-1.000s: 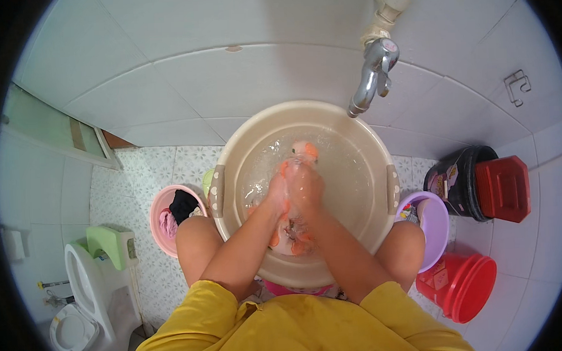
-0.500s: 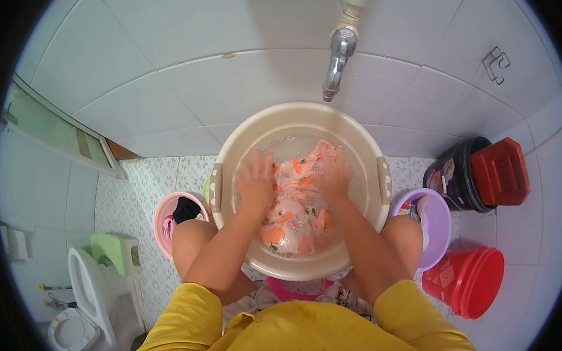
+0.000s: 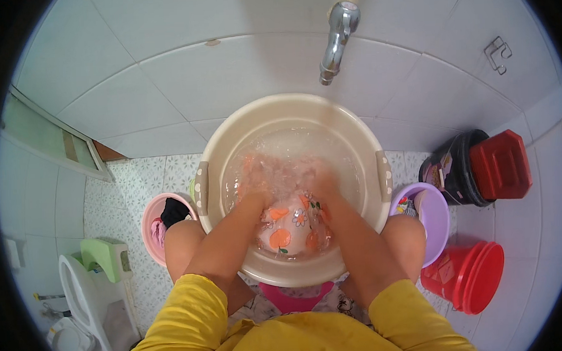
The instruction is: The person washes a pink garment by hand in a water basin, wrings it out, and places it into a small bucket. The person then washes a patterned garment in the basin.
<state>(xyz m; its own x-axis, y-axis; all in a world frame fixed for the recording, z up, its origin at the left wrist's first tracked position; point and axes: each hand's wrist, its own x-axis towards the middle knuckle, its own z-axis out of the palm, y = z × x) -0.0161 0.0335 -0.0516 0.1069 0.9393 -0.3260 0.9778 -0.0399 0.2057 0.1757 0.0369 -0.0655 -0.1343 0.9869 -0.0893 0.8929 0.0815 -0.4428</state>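
Observation:
A large beige basin (image 3: pixel 282 106) of water stands between my knees. In it lies a wet pale pink cloth (image 3: pixel 295 224) printed with orange fruit and small flowers, its near part bulging at the surface. My left hand (image 3: pixel 256 188) is down in the water on the left of the cloth. On the cloth's right, my right hand (image 3: pixel 322 181) is likewise under the water. Ripples and churned water blur both hands, so their fingers do not show. The cloth's far part is under the rippling water.
A metal tap (image 3: pixel 336 47) juts from the wall beyond the basin. To the left are a pink bucket (image 3: pixel 151 244) with clothes, a green stool (image 3: pixel 101 257) and a toilet (image 3: pixel 79 288). A purple basin (image 3: pixel 438 222), red bucket (image 3: pixel 464 279) and black bucket (image 3: pixel 450 168) stand right.
Both hands, earlier spread at the surface, have gone down into the water and pushed the cloth's far part under. The water is now rippling strongly. The view has shifted slightly.

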